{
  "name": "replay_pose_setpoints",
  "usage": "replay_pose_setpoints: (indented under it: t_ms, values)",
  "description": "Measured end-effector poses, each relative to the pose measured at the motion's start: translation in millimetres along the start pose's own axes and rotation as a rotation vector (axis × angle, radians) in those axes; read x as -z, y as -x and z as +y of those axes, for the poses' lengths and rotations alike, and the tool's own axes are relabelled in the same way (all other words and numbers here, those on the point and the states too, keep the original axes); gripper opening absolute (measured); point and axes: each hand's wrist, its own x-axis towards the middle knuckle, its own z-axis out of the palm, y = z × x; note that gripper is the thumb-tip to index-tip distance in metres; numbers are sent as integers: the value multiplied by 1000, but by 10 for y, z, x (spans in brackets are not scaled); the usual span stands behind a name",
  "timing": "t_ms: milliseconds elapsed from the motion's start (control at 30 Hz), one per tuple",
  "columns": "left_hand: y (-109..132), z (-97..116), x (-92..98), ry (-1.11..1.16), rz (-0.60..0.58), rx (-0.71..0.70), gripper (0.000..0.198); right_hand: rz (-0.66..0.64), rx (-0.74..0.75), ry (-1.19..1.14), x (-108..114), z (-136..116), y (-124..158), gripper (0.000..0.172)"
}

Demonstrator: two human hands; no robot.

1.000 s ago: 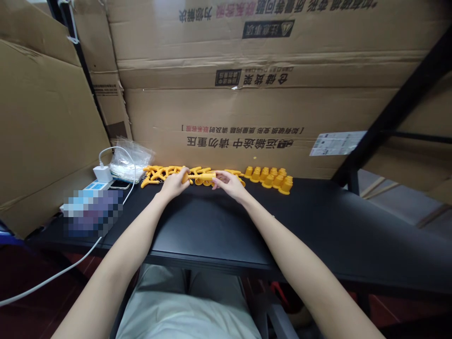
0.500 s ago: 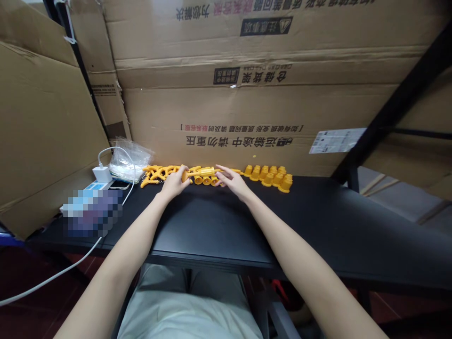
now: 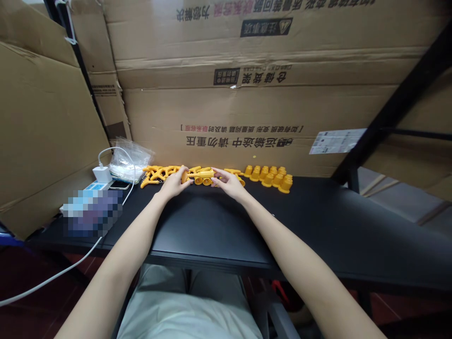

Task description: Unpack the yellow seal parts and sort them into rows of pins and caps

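My left hand (image 3: 174,182) is closed around the left end of a yellow plastic piece (image 3: 204,174), which has a rounded disc by the thumb and a wider, cup-like part to the right. At the right end of that piece, the fingers of my right hand (image 3: 228,183) are pinched together on it. The piece lies level between both hands, just above the desk. Below it sit several yellow cups (image 3: 198,181), their open ends toward me. To the left of my left hand is a pile of branching yellow plastic parts (image 3: 155,175).
Several upturned yellow cups (image 3: 278,179) stand in rows at the right on the black desk (image 3: 212,226). At the left are a clear plastic bag (image 3: 129,155), a phone (image 3: 119,185), a white charger (image 3: 102,174) and its cable. Cardboard (image 3: 219,108) walls the back.
My right hand has moved slightly left and closed its fingers on the right end of the yellow piece. My left hand stays in place.
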Motion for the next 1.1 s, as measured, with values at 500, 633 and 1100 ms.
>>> replay_pose_setpoints:
  t_ms: [500, 633, 1100]
  values:
    - [21, 68, 20, 35, -13, 27, 29, 47, -105, -93, -16, -16, 10, 47]
    - [21, 63, 13, 35, -13, 32, 28, 69, -137, -96, -31, -20, 12, 44]
    - [26, 67, 18, 18, -15, 43, 30, 66, -178, -119, -49, -63, 16, 42]
